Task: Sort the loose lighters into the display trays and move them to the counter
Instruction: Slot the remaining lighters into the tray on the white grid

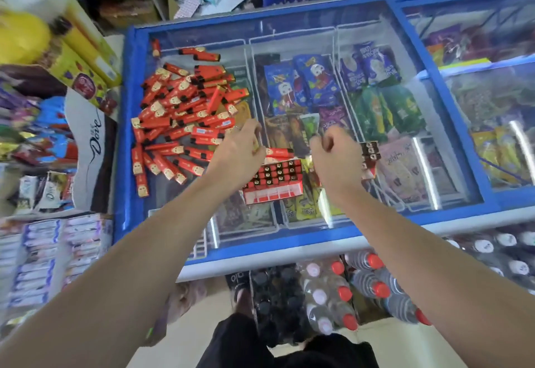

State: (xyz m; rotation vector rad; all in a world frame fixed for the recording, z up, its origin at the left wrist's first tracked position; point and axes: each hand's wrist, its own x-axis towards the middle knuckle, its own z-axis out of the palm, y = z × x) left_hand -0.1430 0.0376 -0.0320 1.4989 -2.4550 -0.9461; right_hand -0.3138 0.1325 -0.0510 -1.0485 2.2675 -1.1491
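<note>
1. Lighters [179,113] sit in a loose red heap on the freezer lid [289,223], left of both hands; a part-filled display tray [273,184] lies just under the left hand [237,150].
2. Left hand's fingers curl down, can't tell what they've got. Right hand [337,156] is fisted beside a second tray [369,155], grip unclear.
3. Bare glass shows nearer the front edge.

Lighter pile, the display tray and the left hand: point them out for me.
lighter pile [179,113], head view, middle of the heap on the freezer lid.
display tray [273,182], head view, rows of lighter tops.
left hand [240,147], head view, back of the hand.
</note>
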